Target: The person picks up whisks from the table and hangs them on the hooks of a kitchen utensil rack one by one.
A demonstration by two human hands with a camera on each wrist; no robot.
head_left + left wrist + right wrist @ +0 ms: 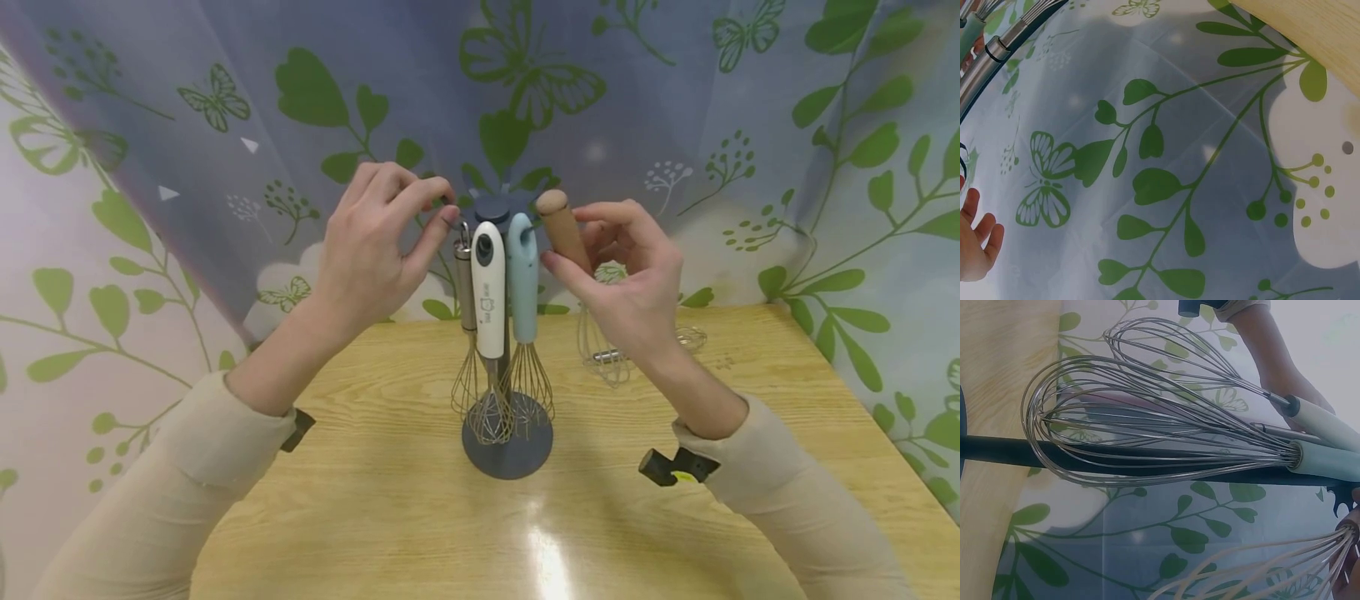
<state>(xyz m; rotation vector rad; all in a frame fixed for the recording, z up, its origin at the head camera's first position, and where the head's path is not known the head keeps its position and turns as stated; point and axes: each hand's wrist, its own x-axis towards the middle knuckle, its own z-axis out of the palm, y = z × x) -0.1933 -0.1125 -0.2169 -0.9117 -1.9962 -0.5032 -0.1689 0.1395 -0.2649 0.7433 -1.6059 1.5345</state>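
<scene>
A dark grey stand (506, 462) bears a metal-handled whisk (467, 292), a white-handled whisk (491, 292) and a light blue-handled whisk (522, 292), all hanging handle up. My right hand (633, 267) grips the wooden handle of a whisk (564, 233) at the stand's right side; in the right wrist view its pale wires (1241, 562) hang apart from the blue whisk's wires (1147, 425). At the stand's top left, my left hand (378, 237) pinches a dark hook of the stand between thumb and index finger. The wooden handle's hanging end is partly hidden.
Behind the right hand another metal whisk (690, 337) lies on the wooden table (375, 500), partly covered from sight. A curtain printed with leaves and butterflies (300, 167) hangs close behind the stand.
</scene>
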